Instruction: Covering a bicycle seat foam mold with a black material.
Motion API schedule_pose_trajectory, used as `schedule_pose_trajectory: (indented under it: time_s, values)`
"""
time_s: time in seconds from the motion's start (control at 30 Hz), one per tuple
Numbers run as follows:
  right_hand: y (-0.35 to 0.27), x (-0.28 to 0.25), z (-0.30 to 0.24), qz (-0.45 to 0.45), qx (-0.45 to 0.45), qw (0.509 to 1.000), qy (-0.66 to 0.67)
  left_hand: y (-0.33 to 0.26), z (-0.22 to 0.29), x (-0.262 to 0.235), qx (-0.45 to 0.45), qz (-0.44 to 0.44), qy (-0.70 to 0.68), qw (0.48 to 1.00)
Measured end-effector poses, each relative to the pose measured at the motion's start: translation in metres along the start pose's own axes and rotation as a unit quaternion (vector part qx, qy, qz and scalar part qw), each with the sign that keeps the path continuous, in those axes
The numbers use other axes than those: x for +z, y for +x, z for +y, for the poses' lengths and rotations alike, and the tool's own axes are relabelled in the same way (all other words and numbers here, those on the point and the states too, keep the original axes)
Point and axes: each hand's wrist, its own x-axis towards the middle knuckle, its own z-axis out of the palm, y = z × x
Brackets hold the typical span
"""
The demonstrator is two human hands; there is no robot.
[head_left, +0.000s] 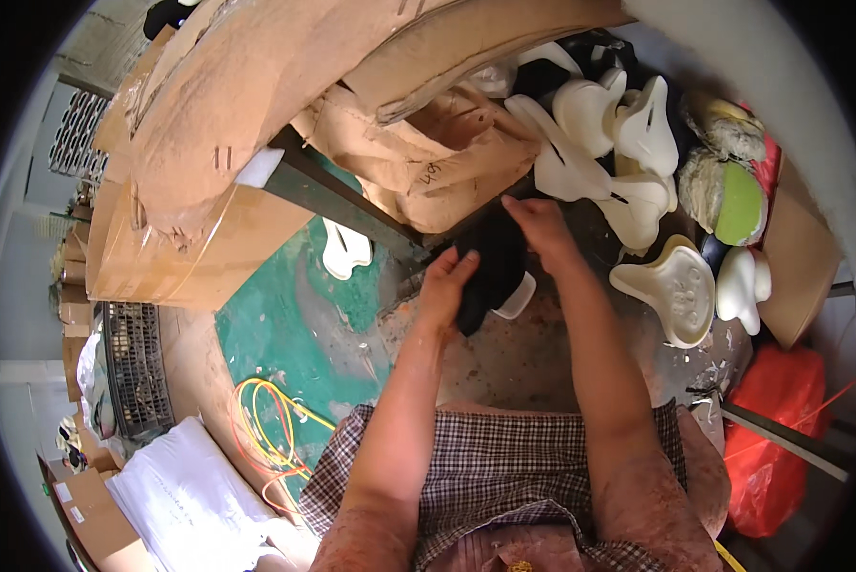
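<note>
A piece of black material, soft-looking like a saddle cover [493, 265], is held up in front of me over the worktop. My left hand [441, 288] grips its left edge, thumb on top. At the far right edge of the cover, my right hand [543, 229] is closed, thumb and fingers pressed together. Below the cover a pale rounded edge [516, 297] pokes out; I cannot tell whether it is inside or behind. Several cream foam saddle pads [566, 157] are heaped to the right. Nearer lies one saddle pad [674, 289] with its moulded underside up.
A brown paper sack [447, 172] and a cardboard box [199, 243] stand beyond the worktop [504, 367]. One white pad [345, 250] lies on the green floor [285, 305]. Yellow and orange hoses [271, 419] coil at left. A red plastic bag [781, 429] sits at right.
</note>
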Motion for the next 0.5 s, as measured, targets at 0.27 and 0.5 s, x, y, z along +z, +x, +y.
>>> schedule_pose_trajectory:
  time_s: [0.27,0.5]
  values:
    - [-0.037,0.107,0.041,0.074,-0.267,0.961,0.003,0.003,-0.035,-0.024,0.033,0.034,-0.184,0.982]
    - [-0.008,0.028,0.01,-0.121,-0.133,0.98,-0.082,-0.014,-0.01,-0.004,0.025,0.036,-0.02,0.999]
